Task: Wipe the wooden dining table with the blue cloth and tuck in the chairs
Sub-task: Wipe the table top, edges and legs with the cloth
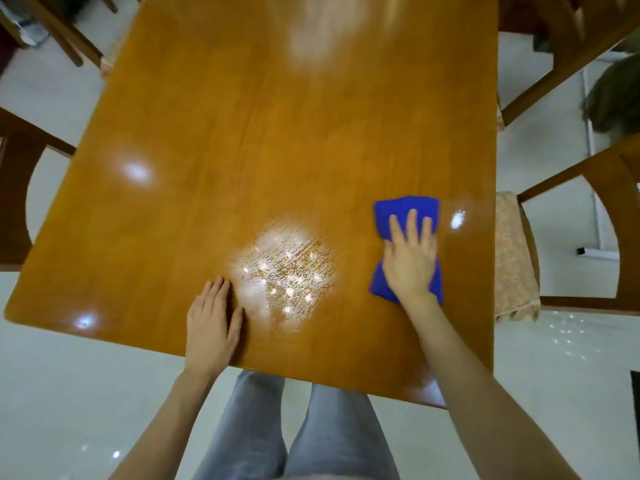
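The wooden dining table fills the middle of the view, glossy and orange-brown. A folded blue cloth lies flat on it near the right edge. My right hand presses down on the cloth, palm flat, fingers spread over it. My left hand rests flat on the bare table near the front edge, fingers together, holding nothing. Between the hands a streaky wet patch glistens on the wood.
A wooden chair with a beige patterned seat cushion stands pulled out at the right. Another chair stands at the far right, one at the left, and chair legs at the far left. White tiled floor surrounds the table.
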